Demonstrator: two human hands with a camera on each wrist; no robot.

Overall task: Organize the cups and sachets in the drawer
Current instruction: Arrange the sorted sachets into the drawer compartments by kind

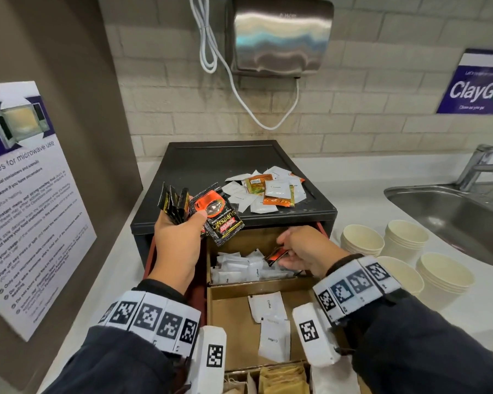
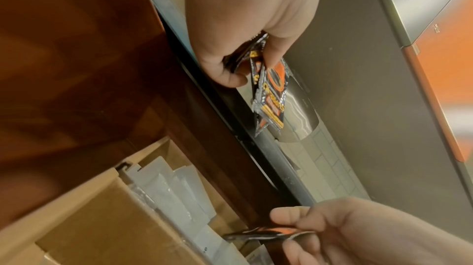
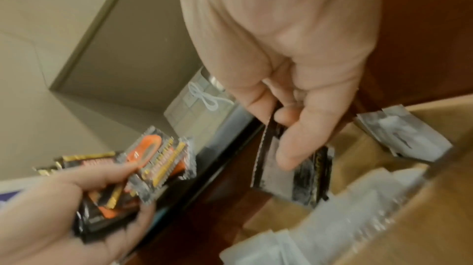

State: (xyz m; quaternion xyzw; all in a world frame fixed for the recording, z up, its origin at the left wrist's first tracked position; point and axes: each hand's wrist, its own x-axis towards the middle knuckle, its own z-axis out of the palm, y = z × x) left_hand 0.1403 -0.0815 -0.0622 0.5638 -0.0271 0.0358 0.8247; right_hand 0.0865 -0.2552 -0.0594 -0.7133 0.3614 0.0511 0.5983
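My left hand (image 1: 180, 234) grips a fan of several black-and-orange coffee sachets (image 1: 211, 213) above the drawer's left rear corner; the same bundle (image 2: 268, 91) hangs from its fingers in the left wrist view. My right hand (image 1: 299, 251) pinches one black-and-orange sachet (image 1: 276, 255) over the drawer's back compartment, which is full of white sachets (image 1: 239, 268). That single sachet (image 3: 291, 170) shows under my fingers in the right wrist view. The open drawer (image 1: 211, 331) has cardboard dividers. Two white coffee sachets (image 1: 271, 322) lie in the middle compartment. Paper cup stacks (image 1: 404, 243) stand on the counter to the right.
A black cabinet top (image 1: 211, 163) above the drawer carries a loose pile of white and orange sachets (image 1: 271, 191). A steel sink (image 1: 453, 217) and tap sit at the right. Brown tea bags (image 1: 282, 379) fill the drawer's front compartment. A poster (image 1: 26, 194) hangs on the left wall.
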